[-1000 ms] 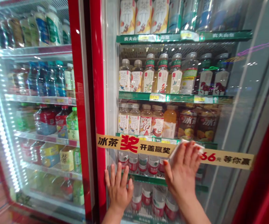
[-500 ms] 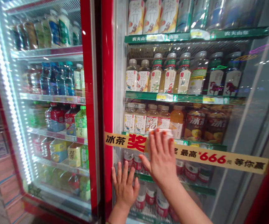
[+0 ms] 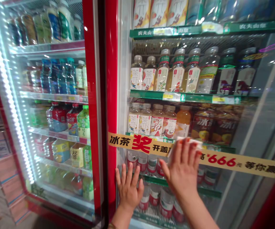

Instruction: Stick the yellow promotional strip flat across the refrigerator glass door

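My right hand (image 3: 185, 167) presses a white cloth (image 3: 196, 143) against the glass door (image 3: 225, 203) of a drinks fridge. The cloth sits under my fingers, over the middle of a yellow sticker strip (image 3: 160, 148) with black and red lettering. Most of the cloth is hidden by the hand; whether it is fabric or paper I cannot tell. Lower and to the left, my left hand (image 3: 130, 192) lies flat on the same door near its red frame (image 3: 112, 95), fingers spread, holding nothing. Behind the glass stand rows of bottles (image 3: 162, 74).
A second lit fridge (image 3: 89, 79) with a red frame and shelves of bottled drinks stands at the left. Stacked cartons (image 3: 11, 192) are on the floor at the far left. Green shelf edges (image 3: 197, 97) with price tags run across behind the right-hand glass.
My right hand and the cloth have slid to the right along the sticker strip, uncovering more of its lettering on the left. My left hand has stayed in place. The view has shifted slightly.
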The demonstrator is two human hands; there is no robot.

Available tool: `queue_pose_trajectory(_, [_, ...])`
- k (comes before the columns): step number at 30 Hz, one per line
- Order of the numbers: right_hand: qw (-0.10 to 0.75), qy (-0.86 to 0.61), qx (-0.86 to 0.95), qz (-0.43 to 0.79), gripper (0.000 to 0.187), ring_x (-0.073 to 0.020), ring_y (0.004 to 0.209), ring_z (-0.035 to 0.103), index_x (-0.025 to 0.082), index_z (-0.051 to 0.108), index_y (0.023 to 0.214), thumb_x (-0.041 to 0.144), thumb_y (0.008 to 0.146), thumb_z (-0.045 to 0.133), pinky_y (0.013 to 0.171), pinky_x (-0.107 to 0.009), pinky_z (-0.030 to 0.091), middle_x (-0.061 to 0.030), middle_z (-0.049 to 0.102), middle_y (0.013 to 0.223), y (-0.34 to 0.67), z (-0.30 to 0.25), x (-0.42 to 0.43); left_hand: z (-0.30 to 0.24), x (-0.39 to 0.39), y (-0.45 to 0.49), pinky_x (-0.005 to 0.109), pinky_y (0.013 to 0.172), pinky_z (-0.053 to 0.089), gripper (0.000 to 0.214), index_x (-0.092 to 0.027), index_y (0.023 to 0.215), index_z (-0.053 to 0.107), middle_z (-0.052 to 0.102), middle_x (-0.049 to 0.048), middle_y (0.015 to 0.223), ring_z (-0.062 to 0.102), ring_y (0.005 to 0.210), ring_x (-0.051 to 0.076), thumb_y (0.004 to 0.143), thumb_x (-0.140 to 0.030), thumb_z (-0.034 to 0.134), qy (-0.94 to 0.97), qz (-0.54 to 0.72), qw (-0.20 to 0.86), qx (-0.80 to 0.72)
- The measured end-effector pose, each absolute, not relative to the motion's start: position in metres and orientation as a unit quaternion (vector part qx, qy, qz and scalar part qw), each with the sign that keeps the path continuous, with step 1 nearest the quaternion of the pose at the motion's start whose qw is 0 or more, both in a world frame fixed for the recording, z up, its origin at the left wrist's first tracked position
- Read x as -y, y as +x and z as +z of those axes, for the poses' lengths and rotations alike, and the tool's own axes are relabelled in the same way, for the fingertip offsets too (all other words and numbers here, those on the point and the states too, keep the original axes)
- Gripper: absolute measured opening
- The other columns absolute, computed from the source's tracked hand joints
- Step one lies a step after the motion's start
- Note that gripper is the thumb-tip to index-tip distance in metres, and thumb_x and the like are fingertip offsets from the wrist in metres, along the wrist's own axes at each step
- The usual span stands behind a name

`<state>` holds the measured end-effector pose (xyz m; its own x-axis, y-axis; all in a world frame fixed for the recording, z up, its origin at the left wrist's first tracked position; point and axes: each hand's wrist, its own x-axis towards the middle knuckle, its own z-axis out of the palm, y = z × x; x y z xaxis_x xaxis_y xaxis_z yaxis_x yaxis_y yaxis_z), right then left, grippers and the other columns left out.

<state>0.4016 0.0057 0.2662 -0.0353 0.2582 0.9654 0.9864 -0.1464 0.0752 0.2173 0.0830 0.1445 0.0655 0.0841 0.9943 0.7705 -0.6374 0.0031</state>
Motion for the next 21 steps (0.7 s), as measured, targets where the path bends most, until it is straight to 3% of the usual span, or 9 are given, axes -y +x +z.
queue_pose_trajectory(4, [0.269, -0.483, 0.631, -0.544, 0.094, -0.0313, 0.172, 0.005, 0.006, 0.015, 0.174, 0.062, 0.105, 0.046, 0.140, -0.047, 0.005, -0.0131, 0.009, 0.183, 0.393, 0.208, 0.002, 0.142, -0.084, 0.216, 0.057, 0.141, 0.006, 0.074, -0.027, 0.171, 0.031, 0.021, 0.0025, 0.183, 0.014, 0.172, 0.029, 0.102, -0.023, 0.055, -0.676, -0.599, 0.283, 0.322])
queue_pose_trajectory(5, [0.272, -0.489, 0.626, -0.543, 0.091, -0.0311, 0.172, 0.006, 0.006, 0.015, 0.174, 0.060, 0.106, 0.043, 0.140, -0.047, 0.006, -0.0135, 0.010, 0.183, 0.406, 0.197, 0.010, 0.142, -0.085, 0.216, 0.057, 0.141, 0.006, 0.075, -0.027, 0.171, 0.031, 0.021, 0.0026, 0.183, 0.014, 0.172, 0.030, 0.101, -0.023, 0.056, -0.675, -0.599, 0.284, 0.323])
queue_pose_trajectory(7, [0.321, -0.545, 0.582, -0.510, 0.089, -0.0358, 0.171, 0.003, 0.006, 0.011, 0.174, 0.059, 0.108, 0.037, 0.139, -0.059, 0.008, -0.0175, 0.005, 0.183, 0.446, 0.193, 0.028, 0.140, -0.085, 0.216, 0.058, 0.141, 0.007, 0.076, -0.027, 0.171, 0.031, 0.021, 0.0028, 0.183, 0.015, 0.172, 0.030, 0.101, -0.023, 0.057, -0.676, -0.598, 0.285, 0.323])
queue_pose_trajectory(9, [0.398, -0.621, 0.506, -0.447, 0.093, -0.0440, 0.170, -0.004, 0.006, 0.001, 0.174, 0.064, 0.108, 0.030, 0.134, -0.074, 0.007, -0.0224, -0.004, 0.182, 0.487, 0.211, 0.043, 0.140, -0.086, 0.216, 0.058, 0.141, 0.007, 0.076, -0.027, 0.171, 0.031, 0.021, 0.0030, 0.183, 0.015, 0.171, 0.030, 0.101, -0.023, 0.057, -0.676, -0.599, 0.286, 0.320])
queue_pose_trajectory(11, [0.460, -0.662, 0.441, -0.395, 0.095, -0.0498, 0.167, -0.011, 0.007, -0.006, 0.173, 0.068, 0.107, 0.024, 0.130, -0.082, 0.005, -0.0245, -0.013, 0.181, 0.509, 0.238, 0.046, 0.140, -0.086, 0.216, 0.058, 0.141, 0.007, 0.076, -0.027, 0.171, 0.031, 0.022, 0.0034, 0.182, 0.016, 0.171, 0.030, 0.100, -0.022, 0.057, -0.673, -0.602, 0.288, 0.320])
queue_pose_trajectory(13, [0.479, -0.661, 0.428, -0.387, 0.096, -0.0509, 0.167, -0.012, 0.007, -0.010, 0.173, 0.067, 0.107, 0.027, 0.129, -0.083, 0.006, -0.0241, -0.017, 0.180, 0.502, 0.253, 0.039, 0.141, -0.086, 0.216, 0.058, 0.141, 0.009, 0.077, -0.027, 0.171, 0.032, 0.024, 0.0040, 0.182, 0.017, 0.171, 0.029, 0.100, -0.021, 0.058, -0.670, -0.603, 0.289, 0.322])
queue_pose_trajectory(15, [0.447, -0.637, 0.470, -0.416, 0.096, -0.0480, 0.168, -0.010, 0.008, -0.008, 0.173, 0.063, 0.107, 0.034, 0.130, -0.081, 0.011, -0.0216, -0.014, 0.181, 0.473, 0.242, 0.027, 0.141, -0.085, 0.216, 0.059, 0.141, 0.009, 0.077, -0.027, 0.171, 0.031, 0.025, 0.0046, 0.181, 0.017, 0.171, 0.029, 0.099, -0.020, 0.058, -0.671, -0.600, 0.290, 0.325])
queue_pose_trajectory(19, [0.325, -0.553, 0.583, -0.499, 0.092, -0.0376, 0.171, 0.006, 0.007, 0.009, 0.174, 0.058, 0.106, 0.043, 0.136, -0.065, 0.020, -0.0200, 0.007, 0.183, 0.433, 0.168, 0.021, 0.141, -0.085, 0.216, 0.058, 0.141, 0.008, 0.078, -0.027, 0.172, 0.030, 0.023, 0.0045, 0.182, 0.016, 0.171, 0.029, 0.099, -0.019, 0.058, -0.673, -0.595, 0.294, 0.327])
queue_pose_trajectory(21, [0.329, -0.561, 0.571, -0.501, 0.091, -0.0395, 0.170, 0.010, 0.007, 0.011, 0.174, 0.057, 0.106, 0.044, 0.135, -0.068, 0.022, -0.0220, 0.010, 0.182, 0.449, 0.145, 0.032, 0.141, -0.085, 0.215, 0.059, 0.141, 0.009, 0.078, -0.027, 0.172, 0.030, 0.023, 0.0048, 0.182, 0.016, 0.171, 0.029, 0.099, -0.019, 0.058, -0.674, -0.593, 0.294, 0.328])
